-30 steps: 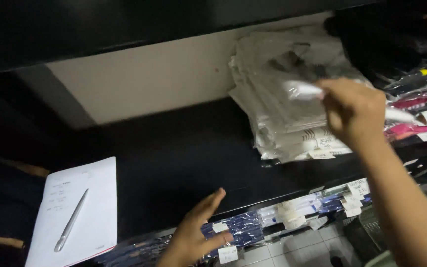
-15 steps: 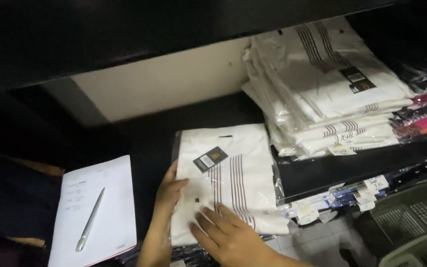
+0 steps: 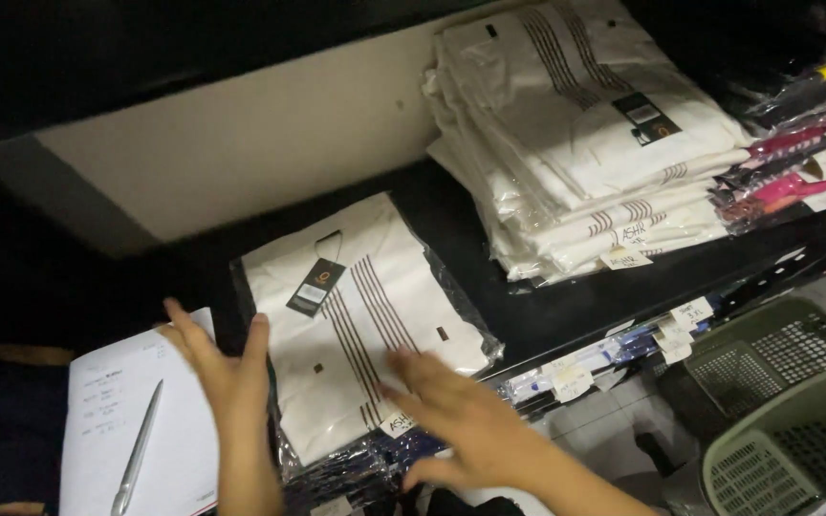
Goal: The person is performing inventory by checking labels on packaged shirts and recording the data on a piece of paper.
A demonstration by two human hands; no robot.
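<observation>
Both open hands, left hand [image 3: 225, 375] and right hand [image 3: 459, 423], flank the packaged white shirt [image 3: 360, 320].

- Folded shirt [image 3: 360, 320]: white cloth with brown stripes, sealed in a glossy clear plastic bag.
- Hang tag [image 3: 315, 287]: dark matt card.
- Shirt stack [image 3: 580, 143]: same cloth, glossy plastic wrapping.
- Shelf [image 3: 566, 306]: black, smooth, matt.
- Sheet [image 3: 136, 430]: white matt paper.
- Pen [image 3: 136, 461]: silvery, metallic sheen.
- Baskets [image 3: 786, 420]: grey-green perforated plastic, matt.
</observation>
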